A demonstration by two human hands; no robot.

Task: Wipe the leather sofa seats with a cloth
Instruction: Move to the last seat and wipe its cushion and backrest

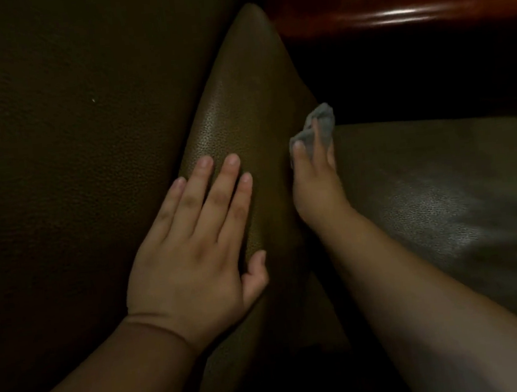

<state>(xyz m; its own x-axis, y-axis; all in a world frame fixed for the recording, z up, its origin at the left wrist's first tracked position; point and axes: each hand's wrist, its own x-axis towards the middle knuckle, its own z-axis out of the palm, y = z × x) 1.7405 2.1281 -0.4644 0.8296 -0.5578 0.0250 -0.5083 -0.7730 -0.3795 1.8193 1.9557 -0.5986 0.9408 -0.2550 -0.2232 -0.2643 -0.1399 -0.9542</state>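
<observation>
Left hand [192, 250] lies spread flat on the cushion [242, 117]; right hand [314, 177], just beside the cushion's right edge, pinches the cloth [323, 122].

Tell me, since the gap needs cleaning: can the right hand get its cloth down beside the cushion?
Probably yes: the right hand already holds the cloth against the cushion, which the left hand steadies.

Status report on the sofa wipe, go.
Left hand flat, open on the raised leather cushion. Right hand grips the grey cloth against the cushion's right side, by the seat. Nothing in the way.
</observation>
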